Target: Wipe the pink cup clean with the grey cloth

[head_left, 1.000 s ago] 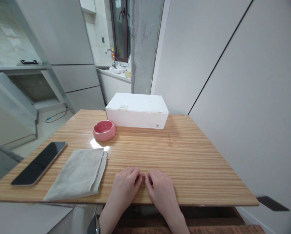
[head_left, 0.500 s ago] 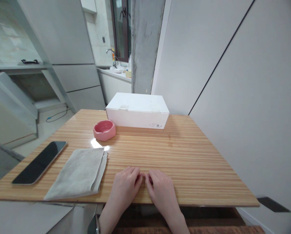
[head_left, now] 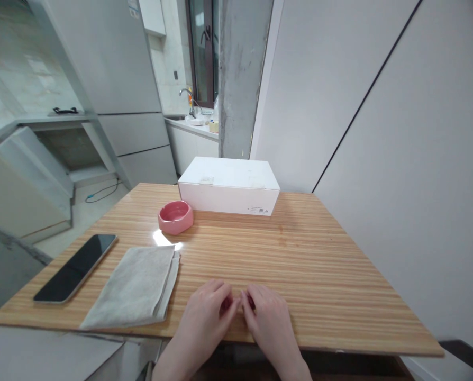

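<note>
View: head, looking forward and down across a striped wooden tabletop (head_left: 331, 264).

Left hand (head_left: 207, 320): low on the wood near the front edge, at 6 o'clock, wrist past the edge.

Right hand (head_left: 268, 323): mirrored at 6 o'clock, just beside the other hand, palm down.

Fingers (head_left: 224, 299): curled and together on each hand, tips of both hands nearly meeting (a reddish patch between them, too small to tell whether anything is held).

Nearest: folded grey cloth (head_left: 135, 288), 9 o'clock, just left of the left hand, untouched.

Farther: black smartphone (head_left: 75, 268), 9 to 10 o'clock; pink ceramic ashtray (head_left: 175, 217), 11 o'clock; white cardboard box (head_left: 228, 185), 12 o'clock.
</note>
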Tool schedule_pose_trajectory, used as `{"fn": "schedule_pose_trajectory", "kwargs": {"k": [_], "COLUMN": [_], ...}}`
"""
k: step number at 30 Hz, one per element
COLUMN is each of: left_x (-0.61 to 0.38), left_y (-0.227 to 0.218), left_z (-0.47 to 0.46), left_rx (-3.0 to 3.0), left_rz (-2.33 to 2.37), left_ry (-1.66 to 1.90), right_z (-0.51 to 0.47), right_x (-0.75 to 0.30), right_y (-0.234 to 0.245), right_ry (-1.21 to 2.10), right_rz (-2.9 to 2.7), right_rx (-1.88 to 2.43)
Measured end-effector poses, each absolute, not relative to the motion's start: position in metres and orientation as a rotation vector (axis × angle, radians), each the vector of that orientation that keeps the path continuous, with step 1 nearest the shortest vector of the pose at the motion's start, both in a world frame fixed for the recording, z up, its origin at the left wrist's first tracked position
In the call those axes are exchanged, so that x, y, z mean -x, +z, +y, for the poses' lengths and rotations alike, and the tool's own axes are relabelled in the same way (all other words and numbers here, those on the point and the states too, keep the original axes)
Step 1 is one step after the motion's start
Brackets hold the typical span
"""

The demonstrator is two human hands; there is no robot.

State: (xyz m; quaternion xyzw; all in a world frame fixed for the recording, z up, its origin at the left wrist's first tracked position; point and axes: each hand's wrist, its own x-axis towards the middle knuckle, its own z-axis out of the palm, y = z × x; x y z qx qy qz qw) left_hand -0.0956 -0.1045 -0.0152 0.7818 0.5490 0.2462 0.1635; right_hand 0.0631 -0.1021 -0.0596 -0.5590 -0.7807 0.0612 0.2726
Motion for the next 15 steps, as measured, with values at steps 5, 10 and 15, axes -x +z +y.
{"fn": "schedule_pose_trajectory", "kwargs": {"k": [5,10,15], "left_x": [0.143,0.204,0.229], "left_y": [0.039,0.010,-0.023], "left_z": [-0.070,0.022,0.064], "left_rx": [-2.198,-1.978,-1.793], "left_rz": [1.525,2.124,2.164], "left_ry": [1.187,1.216,1.022], "right_z": [-0.101,-0.102,-0.102], "right_x": [-0.064,-0.064,-0.063], "right_y": [-0.062,-0.063,-0.062], "right_ry": [0.170,0.177,0.156], "right_rz": [-2.072,-2.069,-2.058], "right_rx": [1.498,1.508,1.492]}}
